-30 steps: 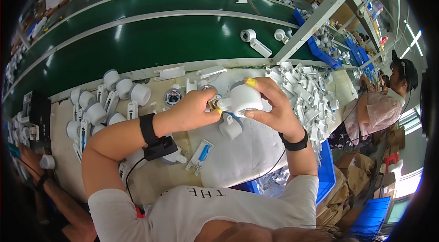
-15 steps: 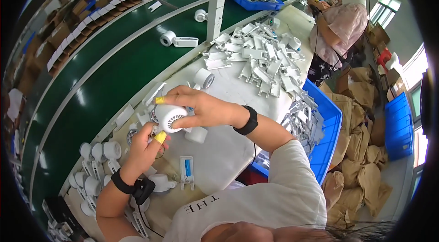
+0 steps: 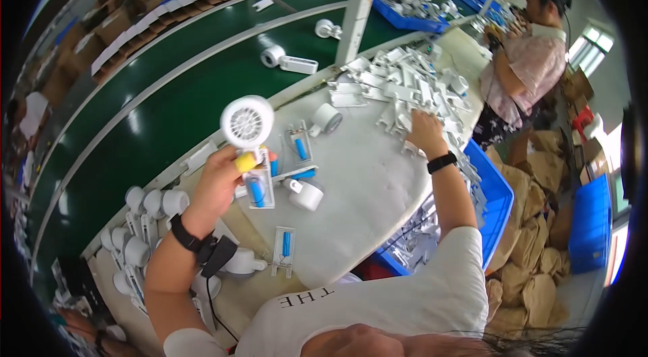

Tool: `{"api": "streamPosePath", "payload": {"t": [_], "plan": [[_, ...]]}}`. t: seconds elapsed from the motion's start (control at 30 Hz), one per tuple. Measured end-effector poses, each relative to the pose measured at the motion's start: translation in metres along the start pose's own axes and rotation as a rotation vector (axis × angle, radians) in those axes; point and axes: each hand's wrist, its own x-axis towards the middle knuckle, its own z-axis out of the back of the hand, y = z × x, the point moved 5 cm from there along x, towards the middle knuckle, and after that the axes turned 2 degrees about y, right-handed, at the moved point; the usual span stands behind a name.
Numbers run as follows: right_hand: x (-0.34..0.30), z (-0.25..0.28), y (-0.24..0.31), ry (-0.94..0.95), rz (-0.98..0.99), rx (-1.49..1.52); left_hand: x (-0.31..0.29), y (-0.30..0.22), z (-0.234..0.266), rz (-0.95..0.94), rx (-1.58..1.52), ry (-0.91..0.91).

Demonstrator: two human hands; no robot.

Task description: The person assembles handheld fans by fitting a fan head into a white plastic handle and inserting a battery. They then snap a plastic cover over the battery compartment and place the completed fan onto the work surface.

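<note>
My left hand (image 3: 226,178) is closed around the handle of a small white handheld fan (image 3: 248,122), held upright with its round grille on top. The handle is uncovered and shows a blue battery cell (image 3: 256,191) and thin wires. Yellow tape wraps my left thumb. My right hand (image 3: 425,133) reaches to the near edge of a heap of white plastic handle shells (image 3: 405,80). Its fingertips are hidden among the shells, so its grip cannot be made out. Between the hands lie a white fan head (image 3: 327,118), another fan (image 3: 305,195) and a handle shell with a blue cell (image 3: 300,144).
Finished-looking white fans (image 3: 138,249) stand clustered at the left. Another shell with a blue cell (image 3: 285,249) lies near me. A blue bin (image 3: 496,205) of parts is on the right. Beyond the table runs a green conveyor (image 3: 196,94) with a post (image 3: 360,13). A co-worker (image 3: 530,53) stands at far right.
My right hand has let go of the fan head and moved right to the heap of shells. My left hand now holds the fan upright, grille toward me. The view has shifted slightly.
</note>
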Motion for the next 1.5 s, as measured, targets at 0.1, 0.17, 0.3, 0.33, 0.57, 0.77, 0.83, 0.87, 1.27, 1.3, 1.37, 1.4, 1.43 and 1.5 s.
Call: {"api": "streamPosePath", "payload": {"t": [0.1,0.17,0.3,0.33,0.57,0.77,0.83,0.87,1.27,1.3,1.37,1.4,1.43,1.5], "plan": [[-0.005,-0.024,-0.021,0.112,0.001,-0.056,0.005,0.005,-0.004,0.071,-0.061,-0.026],[-0.003,-0.005,-0.006,0.152,0.017,-0.121,0.004,0.003,-0.006,0.047,-0.081,0.005],[0.000,0.063,0.050,0.075,0.296,-0.101,0.007,0.010,0.001,-0.025,-0.183,-0.056],[-0.007,0.072,0.068,-0.001,0.547,-0.125,0.008,0.014,0.001,-0.021,-0.173,-0.057],[-0.041,0.046,0.126,-0.012,0.904,0.349,0.008,0.023,0.004,-0.077,-0.307,-0.146],[-0.057,0.013,0.123,0.322,0.218,0.483,0.005,0.022,0.006,-0.192,-0.345,-0.151],[-0.052,0.011,0.118,0.337,0.123,0.608,0.005,0.019,0.002,-0.212,-0.251,-0.137],[-0.050,0.010,0.113,0.355,0.027,0.734,0.004,0.017,0.000,-0.227,-0.158,-0.125],[-0.041,0.173,0.223,-0.282,0.652,0.849,-0.007,0.026,-0.004,-0.333,-0.133,-0.283],[-0.041,0.173,0.225,-0.280,0.666,0.859,-0.009,0.026,-0.004,-0.367,-0.168,-0.257],[-0.038,0.170,0.230,-0.255,0.659,0.917,-0.013,0.026,-0.004,-0.380,-0.164,-0.294],[-0.037,0.167,0.231,-0.226,0.644,0.958,-0.013,0.027,-0.005,-0.391,-0.175,-0.320],[-0.036,0.166,0.232,-0.235,0.640,0.960,-0.012,0.028,-0.008,-0.412,-0.192,-0.315],[-0.037,0.162,0.235,-0.231,0.617,0.980,-0.013,0.027,-0.010,-0.418,-0.180,-0.355]]}}
